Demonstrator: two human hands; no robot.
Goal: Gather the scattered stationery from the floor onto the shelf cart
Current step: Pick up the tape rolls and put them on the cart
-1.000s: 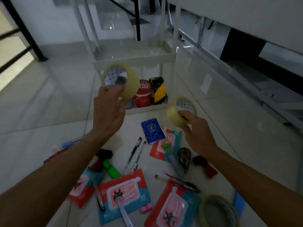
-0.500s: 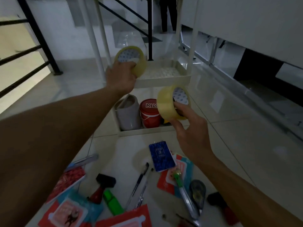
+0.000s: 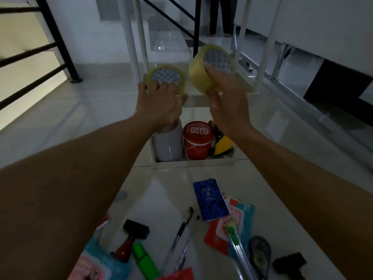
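Note:
My left hand rests its fingertips on a clear tape roll lying flat on the middle tray of the white shelf cart. In my right hand a second clear tape roll is held tilted in the air just above the tray's right half. On the floor in front lie a blue notepad, pens, a green highlighter, a green-tipped cutter, red-and-teal wipe packs, stampers and a correction tape.
The cart's bottom tray holds a white container, a red KD tub and a yellow-black roll. Black railings stand at left. A person's legs show far behind. A low white ledge runs along the right.
Both hands moved up and forward toward the cart. The left roll went from held in the air to lying flat on the middle tray. The right roll rose to beside it.

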